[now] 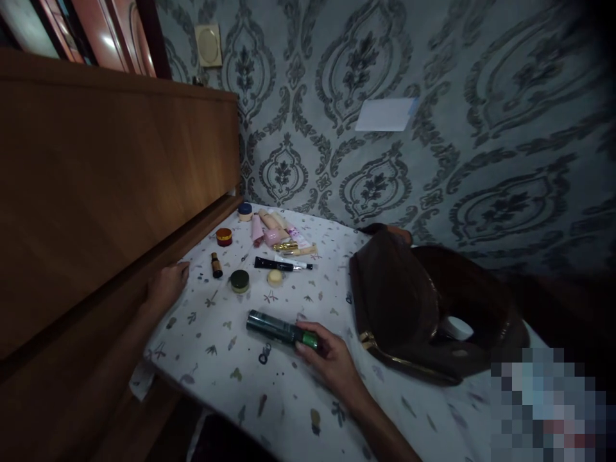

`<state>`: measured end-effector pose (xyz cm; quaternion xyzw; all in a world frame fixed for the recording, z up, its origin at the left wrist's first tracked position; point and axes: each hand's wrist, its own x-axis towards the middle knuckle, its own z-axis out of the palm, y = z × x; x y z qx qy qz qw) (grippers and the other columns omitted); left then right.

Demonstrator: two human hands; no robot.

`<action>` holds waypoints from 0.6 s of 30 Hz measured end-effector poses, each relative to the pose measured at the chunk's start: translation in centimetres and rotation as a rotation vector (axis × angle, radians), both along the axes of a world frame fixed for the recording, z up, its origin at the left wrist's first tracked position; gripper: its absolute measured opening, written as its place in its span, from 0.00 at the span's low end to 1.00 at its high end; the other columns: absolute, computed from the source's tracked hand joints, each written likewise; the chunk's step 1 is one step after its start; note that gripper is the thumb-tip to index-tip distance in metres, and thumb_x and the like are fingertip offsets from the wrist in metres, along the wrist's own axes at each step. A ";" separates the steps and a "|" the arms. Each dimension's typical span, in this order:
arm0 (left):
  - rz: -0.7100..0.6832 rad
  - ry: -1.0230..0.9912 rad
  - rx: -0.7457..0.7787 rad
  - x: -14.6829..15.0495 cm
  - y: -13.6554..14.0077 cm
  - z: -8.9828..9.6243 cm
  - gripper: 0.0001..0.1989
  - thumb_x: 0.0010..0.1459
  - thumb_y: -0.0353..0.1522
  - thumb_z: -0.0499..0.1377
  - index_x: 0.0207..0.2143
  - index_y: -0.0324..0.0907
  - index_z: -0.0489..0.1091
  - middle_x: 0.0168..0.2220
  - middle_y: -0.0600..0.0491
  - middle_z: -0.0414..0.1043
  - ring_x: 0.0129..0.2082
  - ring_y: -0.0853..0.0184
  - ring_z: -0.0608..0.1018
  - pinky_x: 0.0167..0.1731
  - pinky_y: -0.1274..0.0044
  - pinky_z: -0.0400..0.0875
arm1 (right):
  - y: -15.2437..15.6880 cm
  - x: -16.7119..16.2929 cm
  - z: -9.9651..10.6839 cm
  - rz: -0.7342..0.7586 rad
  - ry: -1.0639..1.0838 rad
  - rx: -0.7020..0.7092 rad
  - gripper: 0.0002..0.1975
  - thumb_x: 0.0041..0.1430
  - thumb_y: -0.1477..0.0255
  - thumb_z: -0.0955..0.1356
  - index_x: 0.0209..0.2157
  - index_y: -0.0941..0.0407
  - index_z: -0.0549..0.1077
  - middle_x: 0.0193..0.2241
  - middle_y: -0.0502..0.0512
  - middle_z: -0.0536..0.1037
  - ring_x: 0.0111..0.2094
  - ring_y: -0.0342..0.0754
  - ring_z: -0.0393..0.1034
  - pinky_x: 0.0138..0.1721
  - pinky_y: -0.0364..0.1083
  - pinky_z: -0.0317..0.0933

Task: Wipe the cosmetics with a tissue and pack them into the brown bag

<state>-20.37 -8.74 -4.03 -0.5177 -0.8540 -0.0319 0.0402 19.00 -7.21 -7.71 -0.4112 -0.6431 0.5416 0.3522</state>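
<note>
My right hand (pixel 332 359) is closed round the bright green cap end of a dark green bottle (pixel 274 326), which lies along the patterned cloth at the near middle. At the table's left edge my left hand (pixel 166 285) rests with its fingers curled in, and nothing shows in them. Nearest to it stands a small brown bottle with a black cap (pixel 216 265). Between the hands are a dark green-lidded jar (pixel 239 281) and a small cream-coloured jar (pixel 274 278). Behind them lies a black tube (pixel 274 264).
A brown bag (pixel 394 301) with an open zip sits at the right, a white round thing (pixel 458 328) inside. Farther back are a red jar (pixel 224 237), a blue-lidded jar (pixel 245 212) and several tubes (pixel 272 221). Wooden furniture (pixel 120 147) borders the left.
</note>
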 end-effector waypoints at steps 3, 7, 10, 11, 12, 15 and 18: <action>0.043 0.027 -0.018 0.4 0.1 0.3 0.23 0.68 0.36 0.43 0.54 0.43 0.74 0.48 0.41 0.80 0.43 0.49 0.82 0.39 0.65 0.74 | -0.3 0.3 0.0 0.013 -0.017 0.026 0.20 0.51 0.59 0.74 0.43 0.55 0.79 0.37 0.55 0.81 0.37 0.51 0.75 0.41 0.48 0.70; 0.037 0.033 -0.019 0.6 0.1 0.3 0.23 0.68 0.36 0.43 0.54 0.43 0.74 0.48 0.40 0.79 0.43 0.49 0.82 0.39 0.65 0.74 | -0.6 0.7 -0.3 0.031 -0.051 0.081 0.19 0.52 0.61 0.73 0.44 0.55 0.79 0.37 0.56 0.81 0.38 0.51 0.75 0.41 0.48 0.70; 0.031 0.037 -0.015 0.6 0.1 0.3 0.23 0.68 0.36 0.44 0.53 0.43 0.74 0.48 0.39 0.79 0.43 0.50 0.82 0.39 0.66 0.74 | -0.6 0.8 -0.2 0.035 -0.088 0.161 0.18 0.54 0.61 0.72 0.45 0.55 0.79 0.39 0.56 0.81 0.40 0.52 0.76 0.42 0.48 0.71; 0.038 0.040 -0.012 0.6 0.1 0.2 0.23 0.68 0.36 0.44 0.53 0.43 0.74 0.48 0.39 0.79 0.42 0.50 0.82 0.38 0.66 0.74 | -0.5 0.8 -0.1 0.050 -0.114 0.192 0.18 0.56 0.60 0.72 0.45 0.54 0.79 0.39 0.57 0.81 0.40 0.52 0.76 0.42 0.48 0.71; 0.041 0.046 -0.010 0.6 0.1 0.2 0.23 0.68 0.36 0.43 0.53 0.42 0.74 0.48 0.39 0.79 0.42 0.50 0.82 0.38 0.65 0.74 | -0.3 0.8 0.1 0.074 -0.148 0.227 0.17 0.57 0.60 0.71 0.45 0.54 0.79 0.40 0.58 0.81 0.41 0.53 0.76 0.42 0.49 0.71; 0.039 0.063 -0.001 0.8 0.0 0.1 0.24 0.69 0.36 0.41 0.52 0.41 0.74 0.48 0.39 0.78 0.42 0.49 0.82 0.38 0.65 0.74 | 1.4 0.9 0.5 0.137 -0.276 0.385 0.18 0.65 0.59 0.65 0.48 0.55 0.78 0.45 0.61 0.80 0.48 0.55 0.75 0.49 0.53 0.70; 0.048 0.063 0.012 1.0 0.1 0.0 0.24 0.69 0.36 0.41 0.52 0.41 0.74 0.49 0.39 0.78 0.42 0.49 0.82 0.38 0.64 0.74 | 3.7 0.9 -0.1 0.095 -0.463 0.570 0.24 0.69 0.59 0.59 0.57 0.58 0.73 0.57 0.66 0.74 0.61 0.58 0.66 0.62 0.61 0.59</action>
